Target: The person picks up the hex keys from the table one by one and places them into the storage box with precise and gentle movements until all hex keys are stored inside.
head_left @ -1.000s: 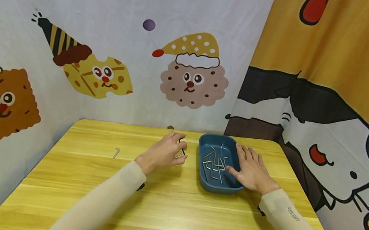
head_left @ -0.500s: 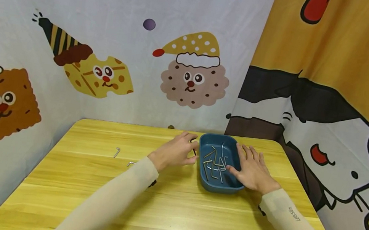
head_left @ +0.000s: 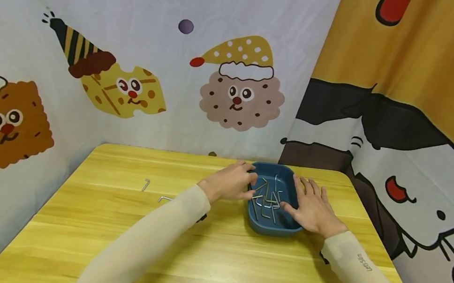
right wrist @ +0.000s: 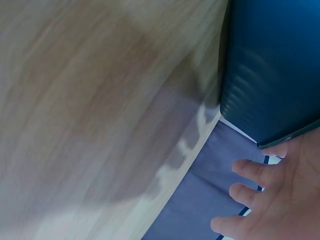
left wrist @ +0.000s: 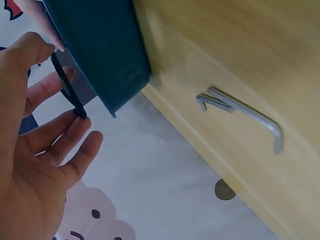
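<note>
My left hand point(head_left: 228, 182) pinches a black hex key point(left wrist: 69, 86) between thumb and fingers, over the left rim of a blue plastic box point(head_left: 273, 231). Inside the box lie several hex keys point(head_left: 265, 205), silver and brassy, in a loose jumble. At the box's right side my right hand point(head_left: 314, 210) rests on the rim, fingers spread and fairly straight, holding no key. Its fingers point(right wrist: 247, 195) reach past the outer wall in the right wrist view. On the table, a silver hex key point(head_left: 145, 185) lies at the left, and another point(head_left: 164, 198) sits beside the left sleeve.
The wooden table point(head_left: 202, 270) ends against a printed cloth point(head_left: 134, 132) at the back. A yellow patterned curtain point(head_left: 440, 68) hangs along the right. In the left wrist view, two silver hex keys point(left wrist: 252, 114) lie close together near the table's edge.
My left hand has moved right with the black hex key, from over the table to the box's left rim. A silver hex key it had covered now shows. My right hand stays on the rim.
</note>
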The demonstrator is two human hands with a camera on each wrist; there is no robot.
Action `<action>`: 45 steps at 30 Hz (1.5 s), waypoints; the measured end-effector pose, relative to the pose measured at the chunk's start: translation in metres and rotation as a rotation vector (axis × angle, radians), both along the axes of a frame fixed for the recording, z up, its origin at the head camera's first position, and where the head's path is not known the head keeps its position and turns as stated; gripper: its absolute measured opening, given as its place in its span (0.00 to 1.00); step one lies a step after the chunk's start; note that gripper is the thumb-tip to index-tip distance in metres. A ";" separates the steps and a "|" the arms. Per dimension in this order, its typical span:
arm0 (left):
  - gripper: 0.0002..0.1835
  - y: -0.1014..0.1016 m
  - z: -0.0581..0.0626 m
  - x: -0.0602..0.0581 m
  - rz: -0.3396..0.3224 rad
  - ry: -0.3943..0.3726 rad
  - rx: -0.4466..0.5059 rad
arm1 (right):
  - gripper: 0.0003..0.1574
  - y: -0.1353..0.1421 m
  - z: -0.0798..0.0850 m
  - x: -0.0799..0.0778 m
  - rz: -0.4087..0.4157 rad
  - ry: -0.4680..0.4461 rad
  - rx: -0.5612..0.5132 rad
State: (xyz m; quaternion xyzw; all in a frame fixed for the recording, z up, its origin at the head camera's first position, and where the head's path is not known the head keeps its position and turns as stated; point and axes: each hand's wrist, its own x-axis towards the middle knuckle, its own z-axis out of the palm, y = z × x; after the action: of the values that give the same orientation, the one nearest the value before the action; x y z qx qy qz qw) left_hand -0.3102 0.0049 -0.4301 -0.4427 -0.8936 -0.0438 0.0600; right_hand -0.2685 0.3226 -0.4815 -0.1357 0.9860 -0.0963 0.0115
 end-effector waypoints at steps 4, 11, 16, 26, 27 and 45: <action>0.14 0.012 0.005 -0.003 0.000 -0.022 -0.027 | 0.68 0.002 0.000 -0.001 -0.002 -0.013 0.003; 0.15 0.031 0.010 -0.008 -0.011 -0.051 -0.064 | 0.67 0.001 0.000 -0.001 0.002 -0.002 0.014; 0.16 0.046 0.013 -0.009 -0.020 -0.051 -0.120 | 0.67 0.000 0.001 0.000 0.006 -0.004 0.019; 0.18 0.068 0.011 -0.005 0.004 -0.129 -0.151 | 0.68 0.002 0.000 0.000 0.011 0.001 0.027; 0.19 0.068 0.010 -0.004 0.012 -0.135 -0.156 | 0.68 0.002 0.000 0.000 0.012 0.002 0.024; 0.18 0.024 0.005 0.010 0.051 -0.104 -0.054 | 0.67 -0.001 0.000 -0.002 0.011 -0.003 0.025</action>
State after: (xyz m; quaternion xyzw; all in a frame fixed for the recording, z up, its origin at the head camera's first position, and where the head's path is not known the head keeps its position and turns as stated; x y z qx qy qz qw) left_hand -0.2998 0.0290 -0.4254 -0.4184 -0.9073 -0.0410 0.0024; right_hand -0.2706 0.3218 -0.4812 -0.1406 0.9864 -0.0839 0.0151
